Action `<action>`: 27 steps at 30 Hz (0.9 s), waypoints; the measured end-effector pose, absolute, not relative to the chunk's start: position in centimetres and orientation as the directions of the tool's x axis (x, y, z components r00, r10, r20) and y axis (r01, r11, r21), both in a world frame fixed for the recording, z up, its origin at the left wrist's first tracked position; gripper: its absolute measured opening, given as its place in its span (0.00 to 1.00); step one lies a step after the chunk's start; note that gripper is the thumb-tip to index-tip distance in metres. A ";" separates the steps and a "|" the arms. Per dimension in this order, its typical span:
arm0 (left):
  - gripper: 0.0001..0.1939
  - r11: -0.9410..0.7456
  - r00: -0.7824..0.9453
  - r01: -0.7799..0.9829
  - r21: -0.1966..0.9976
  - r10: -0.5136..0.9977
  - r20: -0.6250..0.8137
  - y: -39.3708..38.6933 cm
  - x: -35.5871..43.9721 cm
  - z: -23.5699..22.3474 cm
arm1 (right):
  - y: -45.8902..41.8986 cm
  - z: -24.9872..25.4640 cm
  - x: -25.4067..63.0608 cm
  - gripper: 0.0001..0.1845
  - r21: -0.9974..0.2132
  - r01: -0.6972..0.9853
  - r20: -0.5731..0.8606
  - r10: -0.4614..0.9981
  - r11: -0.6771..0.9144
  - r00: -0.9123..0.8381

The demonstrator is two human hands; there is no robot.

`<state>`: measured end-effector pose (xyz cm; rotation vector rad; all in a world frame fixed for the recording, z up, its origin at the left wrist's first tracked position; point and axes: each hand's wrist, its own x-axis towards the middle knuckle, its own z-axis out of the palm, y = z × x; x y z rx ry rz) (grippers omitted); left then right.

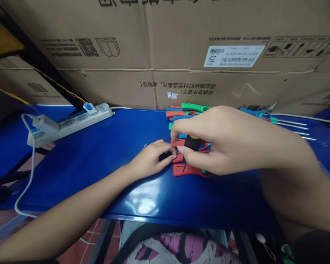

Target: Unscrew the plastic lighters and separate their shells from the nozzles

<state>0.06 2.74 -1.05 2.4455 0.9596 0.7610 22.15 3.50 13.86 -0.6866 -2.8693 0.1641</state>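
Under your hands: red plastic tool handles (pixel 188 169), smooth, with a soft shine.
Between your fingers: a black piece (pixel 193 143), matt, but its material you cannot tell from here.
Your bench top (pixel 99 172): blue painted metal, very glossy, it reflects the light.
On your right: thin metal shafts (pixel 297 124), bright and smooth.
In front of you: brown cardboard boxes (pixel 231 84), matt and a little rough.
On one box: a white paper label (pixel 233 55), smooth.
On your left: a power strip (pixel 71 124), pale matt plastic.
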 end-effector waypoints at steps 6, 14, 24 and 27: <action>0.10 -0.711 0.687 0.550 0.438 0.683 0.247 3.1 0.0 -0.1 | 3.1 13.4 21.1 0.07 -0.098 0.426 0.114 0.435 0.899 -0.893; 0.13 -0.726 0.691 0.619 0.301 0.685 0.232 2.9 0.8 0.6 | 3.7 12.8 20.8 0.09 -0.059 0.425 0.119 0.429 0.903 -0.895; 0.10 -0.662 0.606 0.701 0.266 0.749 0.267 3.5 -0.5 1.4 | 3.6 12.6 20.5 0.09 -0.043 0.393 0.129 0.395 0.919 -0.910; 0.11 -0.624 0.576 0.752 0.211 0.779 0.247 3.9 -2.1 1.9 | 3.7 12.7 20.6 0.09 -0.063 0.412 0.122 0.417 0.909 -0.901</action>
